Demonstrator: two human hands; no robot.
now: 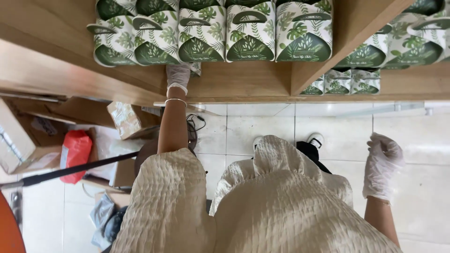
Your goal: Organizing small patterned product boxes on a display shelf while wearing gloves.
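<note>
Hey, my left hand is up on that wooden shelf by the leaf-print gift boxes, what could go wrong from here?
1. The left hand reaches under a tight row of gift boxes; a nudge could push one off the shelf edge.
2. The box beside that hand is mostly hidden, so it may be crushed or gripped badly.
3. A cable lies on the tiled floor near the shoes; stepping closer could snag it.

Her left arm stretches straight out ahead, bare to the wrist, and the gloved left hand (178,77) is partly hidden, so its grip is unclear. The gloved right hand (382,165) hangs free, fingers loosely spread.
</note>
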